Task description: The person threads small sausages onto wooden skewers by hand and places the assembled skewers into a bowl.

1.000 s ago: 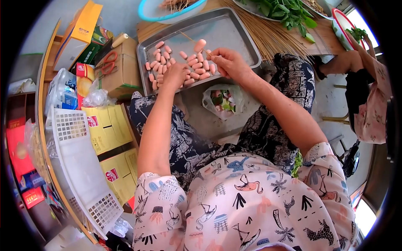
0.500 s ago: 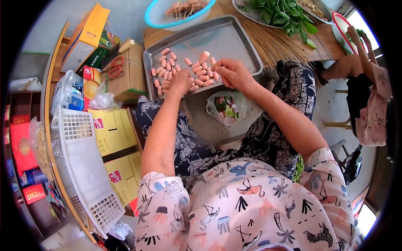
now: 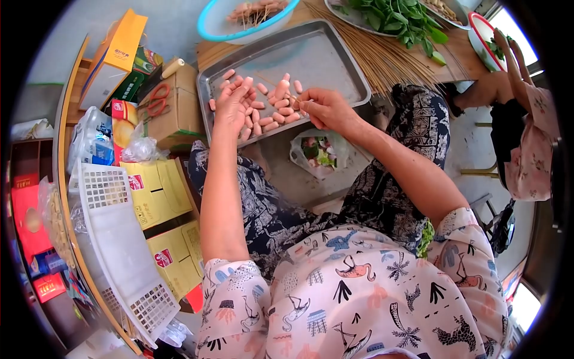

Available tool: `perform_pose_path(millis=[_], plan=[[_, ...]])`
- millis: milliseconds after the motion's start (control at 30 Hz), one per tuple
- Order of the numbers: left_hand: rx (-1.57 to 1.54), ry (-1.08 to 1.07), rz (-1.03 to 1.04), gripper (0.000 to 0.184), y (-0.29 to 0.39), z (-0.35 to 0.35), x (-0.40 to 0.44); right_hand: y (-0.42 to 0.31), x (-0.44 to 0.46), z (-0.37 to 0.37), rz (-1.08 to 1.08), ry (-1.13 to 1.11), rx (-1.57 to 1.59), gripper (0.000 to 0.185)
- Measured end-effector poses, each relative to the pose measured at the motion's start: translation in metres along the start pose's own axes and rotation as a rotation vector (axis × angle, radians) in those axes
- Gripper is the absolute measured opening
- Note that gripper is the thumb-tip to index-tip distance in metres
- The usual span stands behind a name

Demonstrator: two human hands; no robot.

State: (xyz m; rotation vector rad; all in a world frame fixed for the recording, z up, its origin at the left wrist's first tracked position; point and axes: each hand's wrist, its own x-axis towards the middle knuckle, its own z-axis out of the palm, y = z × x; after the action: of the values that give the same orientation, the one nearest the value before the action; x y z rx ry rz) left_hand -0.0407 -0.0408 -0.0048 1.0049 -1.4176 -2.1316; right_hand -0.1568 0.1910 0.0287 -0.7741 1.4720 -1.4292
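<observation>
Many small pink sausages [image 3: 268, 126] lie in a grey metal tray [image 3: 326, 45]. Over its left part, my left hand [image 3: 232, 103] is turned partly palm up, its fingers curled round what looks like a small sausage [image 3: 247, 82]. The sausages behind that hand are partly hidden. My right hand [image 3: 323, 108], at the tray's right front, pinches a thin wooden skewer. Pink sausage pieces [image 3: 281, 90] are at the skewer's far end, just left of my right fingers; how many it carries is unclear.
A blue-rimmed bowl [image 3: 213, 37] of skewered food stands behind the tray. Loose skewers [image 3: 382, 57] and leafy greens [image 3: 397, 21] are to the right. Below hangs a plastic bag [image 3: 320, 154]. Scissors [image 3: 158, 100] lie on a left-hand box. Another person's arms [image 3: 519, 75] are far right.
My left hand has lifted from among the sausages, moved slightly left and turned its palm up. My right hand stays near the same place, holding the skewer. The view has shifted slightly.
</observation>
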Motion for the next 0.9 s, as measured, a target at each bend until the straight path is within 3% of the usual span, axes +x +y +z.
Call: perform_pose_path(millis=[67,267,900], plan=[[-0.210,-0.058,0.023,0.028,0.001,-0.006,0.002,-0.001,0.000,0.001,0.020,-0.040,-0.038,0.017],[-0.396,-0.114,-0.007,0.029,0.004,-0.010,0.002,-0.005,-0.002,0.006,0.016,-0.049,-0.080,0.017],[-0.390,-0.073,0.040,0.031,0.006,-0.005,-0.004,-0.004,-0.002,0.012,0.010,-0.051,-0.022,0.016]])
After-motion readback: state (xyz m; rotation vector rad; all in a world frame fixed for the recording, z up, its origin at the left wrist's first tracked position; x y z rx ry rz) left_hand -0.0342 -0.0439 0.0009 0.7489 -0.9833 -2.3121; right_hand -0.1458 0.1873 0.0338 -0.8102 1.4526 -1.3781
